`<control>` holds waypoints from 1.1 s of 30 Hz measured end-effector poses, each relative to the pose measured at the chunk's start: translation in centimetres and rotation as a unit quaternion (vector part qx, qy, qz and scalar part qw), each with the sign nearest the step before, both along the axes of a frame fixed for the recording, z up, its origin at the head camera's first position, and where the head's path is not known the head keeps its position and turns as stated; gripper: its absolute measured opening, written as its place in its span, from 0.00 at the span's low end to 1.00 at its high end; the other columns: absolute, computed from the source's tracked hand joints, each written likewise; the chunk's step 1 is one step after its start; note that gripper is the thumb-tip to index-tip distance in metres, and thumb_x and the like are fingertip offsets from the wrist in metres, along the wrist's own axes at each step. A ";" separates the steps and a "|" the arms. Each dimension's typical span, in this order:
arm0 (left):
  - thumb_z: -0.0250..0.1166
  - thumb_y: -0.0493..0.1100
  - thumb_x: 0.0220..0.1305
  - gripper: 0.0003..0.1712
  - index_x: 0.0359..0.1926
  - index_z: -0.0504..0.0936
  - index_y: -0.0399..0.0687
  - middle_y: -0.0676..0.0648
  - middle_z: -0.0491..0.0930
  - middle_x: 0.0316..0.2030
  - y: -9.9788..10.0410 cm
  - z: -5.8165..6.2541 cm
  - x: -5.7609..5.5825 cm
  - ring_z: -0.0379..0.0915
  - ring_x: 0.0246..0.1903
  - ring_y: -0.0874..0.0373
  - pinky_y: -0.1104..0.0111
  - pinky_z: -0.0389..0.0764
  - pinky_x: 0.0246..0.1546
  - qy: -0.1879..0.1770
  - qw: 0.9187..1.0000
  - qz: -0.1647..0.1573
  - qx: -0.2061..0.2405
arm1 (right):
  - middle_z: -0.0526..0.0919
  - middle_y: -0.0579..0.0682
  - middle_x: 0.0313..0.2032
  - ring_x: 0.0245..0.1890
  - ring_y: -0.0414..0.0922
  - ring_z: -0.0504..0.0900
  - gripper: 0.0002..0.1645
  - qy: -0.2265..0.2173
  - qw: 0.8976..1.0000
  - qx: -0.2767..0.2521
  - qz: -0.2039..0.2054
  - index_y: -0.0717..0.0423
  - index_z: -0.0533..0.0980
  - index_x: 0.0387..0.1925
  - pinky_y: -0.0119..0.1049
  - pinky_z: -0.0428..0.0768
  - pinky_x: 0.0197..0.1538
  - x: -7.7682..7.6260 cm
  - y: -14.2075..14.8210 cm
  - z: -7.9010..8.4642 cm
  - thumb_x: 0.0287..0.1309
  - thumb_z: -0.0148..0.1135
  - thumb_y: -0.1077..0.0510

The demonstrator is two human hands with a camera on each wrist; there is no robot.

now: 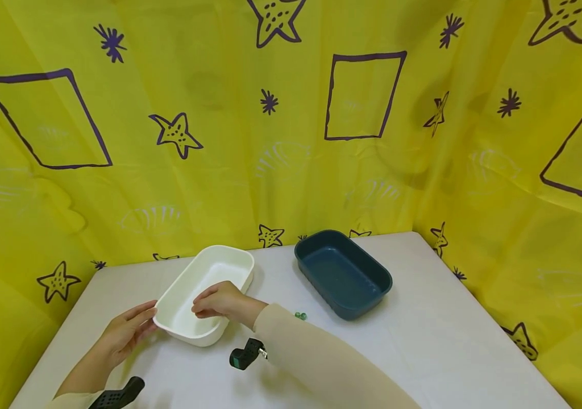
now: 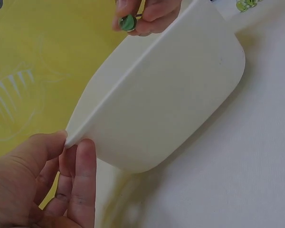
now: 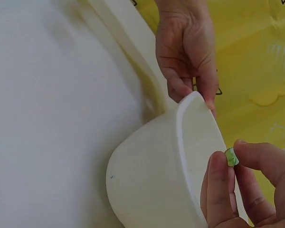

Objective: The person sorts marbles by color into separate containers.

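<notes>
A white rectangular tub (image 1: 204, 341) with rounded corners stands at the left of the table. My left hand (image 1: 123, 335) pinches its near left rim between thumb and fingers, which the left wrist view shows plainly. Above the inside of the tub, my right hand (image 1: 221, 301) pinches a green glass marble (image 3: 232, 157) between thumb and fingertip. In the head view the fingers hide this marble. Several more green marbles (image 1: 300, 315) lie together on the table, just beyond my right sleeve.
A dark blue tub (image 1: 344, 309) of similar shape sits to the right of the white one. White cloth covers the table (image 1: 449, 341). Yellow curtains (image 1: 229, 187) with starfish drawings hang behind and at both sides. Black cameras (image 1: 246, 354) are strapped at the wrists.
</notes>
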State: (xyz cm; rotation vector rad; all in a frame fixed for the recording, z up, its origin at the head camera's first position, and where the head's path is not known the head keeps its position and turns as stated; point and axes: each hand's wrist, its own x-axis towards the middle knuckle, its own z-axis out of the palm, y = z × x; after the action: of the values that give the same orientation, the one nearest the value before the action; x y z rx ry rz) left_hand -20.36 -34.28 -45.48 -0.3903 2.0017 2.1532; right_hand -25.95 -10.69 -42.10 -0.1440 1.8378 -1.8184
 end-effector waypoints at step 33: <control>0.60 0.40 0.71 0.09 0.39 0.82 0.63 0.61 0.80 0.36 -0.2 -0.6 -0.2 0.80 0.38 0.68 0.75 0.83 0.45 0.017 1.000 0.003 -0.007 | 0.88 0.59 0.29 0.32 0.49 0.89 0.05 0.011 0.997 0.073 -0.035 0.72 0.83 0.31 0.32 0.87 0.37 -1.0 -4.2 -1.4 0.49 0.68 0.75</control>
State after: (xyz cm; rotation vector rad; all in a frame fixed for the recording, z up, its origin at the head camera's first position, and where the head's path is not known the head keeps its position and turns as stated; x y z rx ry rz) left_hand -20.55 -34.48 -46.06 -0.3631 2.0371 2.1653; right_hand -26.94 -14.86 -43.48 -0.0464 2.0078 -1.7266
